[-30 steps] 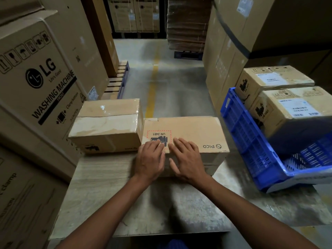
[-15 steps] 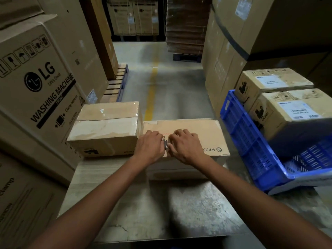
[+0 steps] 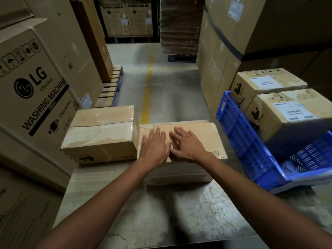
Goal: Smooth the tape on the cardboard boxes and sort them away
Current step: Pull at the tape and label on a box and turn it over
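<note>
Both hands, left hand [image 3: 156, 147] and right hand [image 3: 188, 146], have flattened from curled to open, palms pressing the box [image 3: 206, 136] on the surface [image 3: 161, 212]. Smoothing looks underway; the blue crate [image 3: 239, 141] waits beside it

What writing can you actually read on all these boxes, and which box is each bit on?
"LG", "Life's Good", "WASHING MACHINE", "FRONT", "Clamp bottom": big carton at left.
"CAUTION": same carton, faint.
"UN 3481": side of the near crate box, barely legible.
White labels on both crate boxes, far one too: too small to read.
Box under the hands: print covered or blurred.
Taped box: unreadable.
</note>
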`<state>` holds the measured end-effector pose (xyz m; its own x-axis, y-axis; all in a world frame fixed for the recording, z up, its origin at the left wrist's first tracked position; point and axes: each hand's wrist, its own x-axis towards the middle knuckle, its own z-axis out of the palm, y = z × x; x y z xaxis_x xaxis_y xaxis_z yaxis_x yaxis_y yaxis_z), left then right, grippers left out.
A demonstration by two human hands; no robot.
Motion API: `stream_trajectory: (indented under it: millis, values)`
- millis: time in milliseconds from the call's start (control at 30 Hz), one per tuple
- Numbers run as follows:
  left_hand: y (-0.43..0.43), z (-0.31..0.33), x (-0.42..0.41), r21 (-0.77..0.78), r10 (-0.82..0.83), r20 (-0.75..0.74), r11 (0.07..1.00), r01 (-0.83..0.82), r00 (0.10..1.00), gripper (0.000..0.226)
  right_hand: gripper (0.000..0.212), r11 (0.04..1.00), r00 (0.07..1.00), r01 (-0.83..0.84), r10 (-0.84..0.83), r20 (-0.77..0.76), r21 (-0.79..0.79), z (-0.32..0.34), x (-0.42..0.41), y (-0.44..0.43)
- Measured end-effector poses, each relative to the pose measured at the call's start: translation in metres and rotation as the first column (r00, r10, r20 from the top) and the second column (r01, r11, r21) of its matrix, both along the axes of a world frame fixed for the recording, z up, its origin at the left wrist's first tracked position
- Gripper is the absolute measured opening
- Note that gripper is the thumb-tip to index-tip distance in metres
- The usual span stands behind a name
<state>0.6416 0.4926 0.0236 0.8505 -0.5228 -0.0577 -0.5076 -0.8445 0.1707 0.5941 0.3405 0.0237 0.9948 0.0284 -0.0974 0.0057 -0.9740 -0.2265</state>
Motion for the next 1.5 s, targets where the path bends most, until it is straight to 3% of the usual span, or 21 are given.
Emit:
stream_trajectory:
  millis: [167,267,433,533,600,667,900,1033,1167,1300,1400,1500]
  values:
    - [-0.035,-0.002,-0.014,-0.117,-0.118,-0.004,0.986,0.117,0.993,0.057,0.091,0.982,0.986,0.164,-0.164,0.010,-0.095,-0.011,-0.015,-0.023]
    - [-0.042,-0.017,-0.021,-0.138,-0.101,-0.013,0.986,0.098,0.995,0.056,0.071,0.983,0.988,0.152,-0.154,-0.006,-0.102,-0.018,-0.017,-0.030]
    - [-0.044,-0.015,-0.014,-0.136,-0.108,0.003,0.985,0.108,0.994,0.054,0.073,0.986,0.988,0.149,-0.152,-0.039,-0.076,-0.008,-0.016,-0.028]
    - [-0.036,-0.013,-0.022,-0.197,-0.147,0.143,0.965,0.174,0.979,0.047,0.062,0.977,0.983,0.181,-0.183,-0.010,-0.112,0.001,-0.025,-0.018]
    - [-0.029,-0.017,-0.030,-0.270,-0.143,0.308,0.935,0.231,0.941,0.037,0.050,0.968,0.972,0.221,-0.208,0.109,-0.123,0.001,-0.037,-0.009]
    - [-0.024,-0.022,-0.039,-0.301,-0.107,0.365,0.927,0.226,0.925,0.033,0.043,0.965,0.957,0.234,-0.207,0.205,-0.116,-0.008,-0.047,-0.002]
    - [-0.025,-0.006,-0.039,-0.177,-0.167,0.224,0.962,0.208,0.960,0.059,0.063,0.982,0.976,0.172,-0.158,0.149,-0.080,-0.013,-0.049,-0.004]
    - [-0.019,-0.006,-0.051,-0.254,-0.220,0.292,0.920,0.297,0.931,0.043,0.038,0.986,0.971,0.143,-0.121,0.208,-0.091,-0.009,-0.063,-0.012]
    - [-0.021,-0.030,-0.078,-0.365,-0.207,0.373,0.864,0.348,0.904,0.033,0.031,0.964,0.855,0.262,-0.251,0.453,0.040,-0.033,-0.097,-0.006]
    - [-0.027,-0.035,-0.085,-0.283,-0.213,0.352,0.904,0.321,0.912,0.040,0.038,0.957,0.855,0.285,-0.279,0.438,0.053,-0.045,-0.108,-0.002]
    - [-0.030,-0.023,-0.078,-0.274,-0.255,0.335,0.894,0.353,0.907,0.033,0.031,0.975,0.865,0.217,-0.212,0.455,0.042,-0.030,-0.103,-0.009]
    - [-0.040,-0.017,-0.073,-0.277,-0.283,0.353,0.879,0.389,0.892,0.035,0.024,0.962,0.847,0.252,-0.272,0.458,0.105,-0.017,-0.103,-0.026]
